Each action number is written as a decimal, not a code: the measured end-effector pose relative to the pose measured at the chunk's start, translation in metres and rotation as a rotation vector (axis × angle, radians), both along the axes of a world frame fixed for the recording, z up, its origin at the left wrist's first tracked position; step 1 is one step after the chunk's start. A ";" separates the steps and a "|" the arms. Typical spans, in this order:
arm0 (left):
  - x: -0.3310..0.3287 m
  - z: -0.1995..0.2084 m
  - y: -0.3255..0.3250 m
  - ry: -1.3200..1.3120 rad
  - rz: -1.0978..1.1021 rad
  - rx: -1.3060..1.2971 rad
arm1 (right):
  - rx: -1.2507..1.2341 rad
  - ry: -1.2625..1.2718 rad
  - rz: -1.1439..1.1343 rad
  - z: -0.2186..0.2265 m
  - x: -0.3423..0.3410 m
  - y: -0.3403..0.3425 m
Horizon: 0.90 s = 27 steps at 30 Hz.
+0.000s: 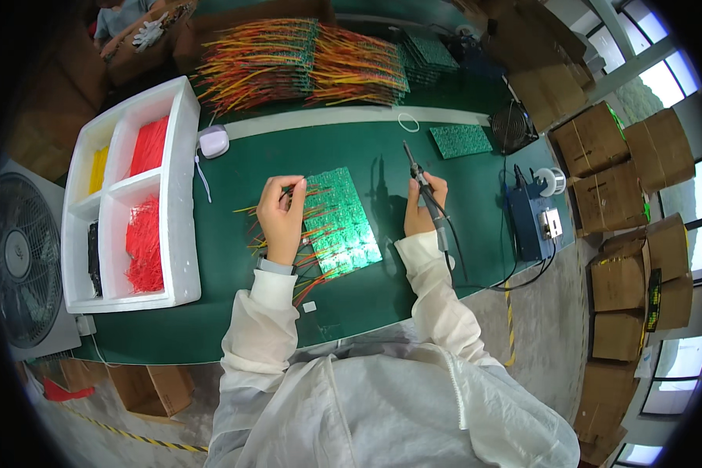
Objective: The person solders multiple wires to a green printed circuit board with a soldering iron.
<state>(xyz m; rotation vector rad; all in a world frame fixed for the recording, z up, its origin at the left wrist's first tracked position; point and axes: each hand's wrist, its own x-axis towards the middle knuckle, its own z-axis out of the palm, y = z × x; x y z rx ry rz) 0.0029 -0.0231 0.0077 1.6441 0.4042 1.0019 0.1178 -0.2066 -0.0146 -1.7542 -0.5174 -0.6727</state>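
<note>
A green circuit board (349,222) lies on the green work mat, and thin red, yellow and dark wires (308,257) stick out past its left edge. My left hand (281,218) is over those wires, thumb and forefinger pinched on what looks like a wire at the board's upper left edge. The exact grip is partly hidden by the fingers. In my right hand (424,204) is a soldering iron (418,173), held to the right of the board. Its tip points up and away from me, apart from the board.
At left stands a white foam box (181,234) with red, yellow and black wires in compartments. Wired boards (304,66) are stacked at the back. A single board (460,141), a small fan (513,127) and a blue soldering station (529,220) with its cable are at right.
</note>
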 end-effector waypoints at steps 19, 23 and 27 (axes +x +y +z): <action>-0.023 0.000 -0.046 0.266 -0.098 0.443 | 0.071 0.110 0.079 0.001 -0.018 -0.016; -0.017 -0.008 -0.043 0.306 -0.042 0.533 | 0.213 0.163 0.154 -0.008 -0.025 -0.025; -0.015 -0.016 -0.045 0.366 -0.052 0.639 | 0.284 0.175 0.238 0.002 -0.037 -0.029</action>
